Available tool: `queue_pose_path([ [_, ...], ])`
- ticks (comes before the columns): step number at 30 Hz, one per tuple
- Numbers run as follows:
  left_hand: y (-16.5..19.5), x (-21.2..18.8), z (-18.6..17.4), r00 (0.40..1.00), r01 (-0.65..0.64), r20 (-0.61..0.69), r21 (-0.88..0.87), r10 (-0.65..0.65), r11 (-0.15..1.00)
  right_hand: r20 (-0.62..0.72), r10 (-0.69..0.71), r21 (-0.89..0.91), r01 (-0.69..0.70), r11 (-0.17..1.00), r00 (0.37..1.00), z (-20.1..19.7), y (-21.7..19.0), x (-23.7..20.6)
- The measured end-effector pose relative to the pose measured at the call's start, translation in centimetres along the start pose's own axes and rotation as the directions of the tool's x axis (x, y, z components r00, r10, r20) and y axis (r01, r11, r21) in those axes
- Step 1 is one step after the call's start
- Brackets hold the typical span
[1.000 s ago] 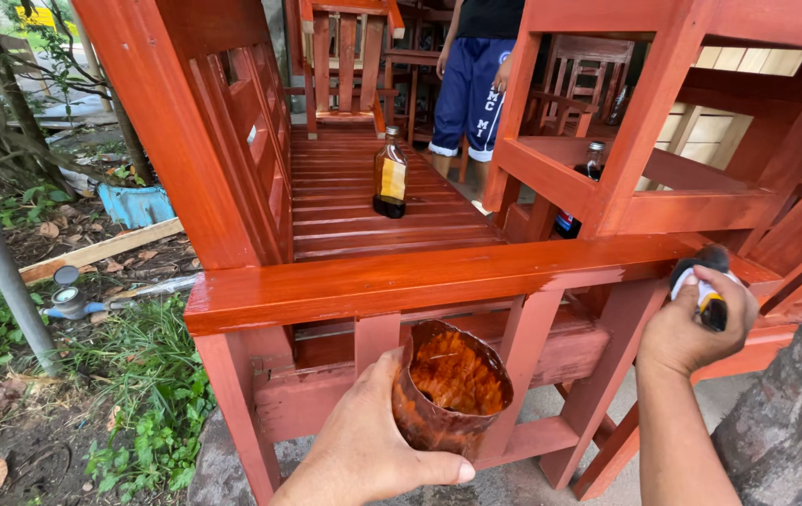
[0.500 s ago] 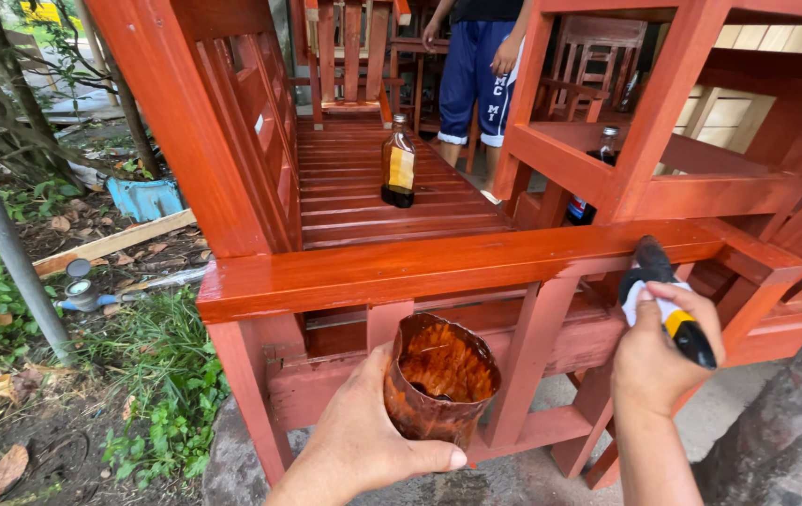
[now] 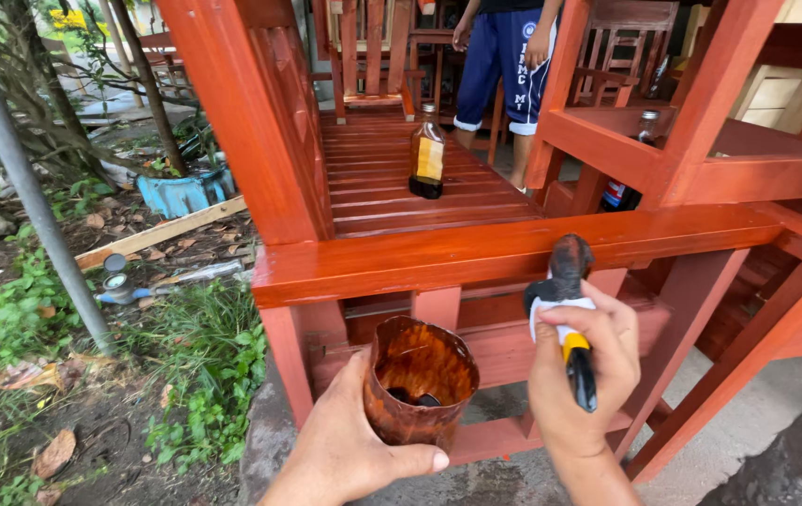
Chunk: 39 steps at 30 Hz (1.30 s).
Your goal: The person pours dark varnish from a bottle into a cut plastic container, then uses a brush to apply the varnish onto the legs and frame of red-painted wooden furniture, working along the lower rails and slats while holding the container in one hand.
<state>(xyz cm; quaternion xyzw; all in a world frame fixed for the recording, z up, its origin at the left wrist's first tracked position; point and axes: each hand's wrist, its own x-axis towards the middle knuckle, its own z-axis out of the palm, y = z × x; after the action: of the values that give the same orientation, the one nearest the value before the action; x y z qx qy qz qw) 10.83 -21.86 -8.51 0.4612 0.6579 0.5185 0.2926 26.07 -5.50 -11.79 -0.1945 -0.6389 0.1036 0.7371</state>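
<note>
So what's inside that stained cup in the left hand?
The stain-coated brown cup holds only a small dark pool at the bottom; its glossy inner walls are coated. How deep the liquid is cannot be seen, since the near wall hides it.

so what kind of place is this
Probably an outdoor woodworking yard: freshly stained red wooden furniture, a stain-coated cup in the left hand, a brush in the right hand, weedy ground.

Left hand (image 3: 349,459) grips a stained cup (image 3: 417,382) at six o'clock — right hand (image 3: 581,370) holds a brush (image 3: 565,281) against the red rail (image 3: 476,251); bottle (image 3: 427,155) at twelve.
</note>
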Motion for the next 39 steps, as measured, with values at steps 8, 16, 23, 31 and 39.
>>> queue_pose_path([
  [8, -1.0, -2.8, -2.7, 0.98, -0.012, -0.197, -0.174, -0.023, 0.985, 0.111, -0.038, 0.09, 0.028, 0.996, 0.993, 2.6, -5.1, -2.3],
  [16, -3.2, -4.8, -5.1, 0.888, 0.123, -0.456, 0.107, -0.061, 0.987, 0.175, -0.026, 0.21, -0.011, 0.978, 0.984, 5.5, -9.5, -4.8],
  [23, -4.7, -6.2, -6.9, 0.815, 0.156, -0.579, 0.262, 0.026, 0.952, 0.235, -0.107, 0.394, 0.006, 0.919, 0.966, 8.3, -12.5, -7.6],
  [31, -5.4, -6.9, -8.4, 0.779, 0.188, -0.626, 0.178, -0.036, 0.966, 0.278, -0.232, 0.492, 0.069, 0.868, 0.932, 9.1, -14.1, -9.0],
  [39, -6.5, -6.5, -8.4, 0.784, 0.196, -0.621, 0.228, -0.013, 0.954, 0.187, 0.014, 0.356, -0.081, 0.931, 0.982, 6.8, -10.6, -9.6],
])
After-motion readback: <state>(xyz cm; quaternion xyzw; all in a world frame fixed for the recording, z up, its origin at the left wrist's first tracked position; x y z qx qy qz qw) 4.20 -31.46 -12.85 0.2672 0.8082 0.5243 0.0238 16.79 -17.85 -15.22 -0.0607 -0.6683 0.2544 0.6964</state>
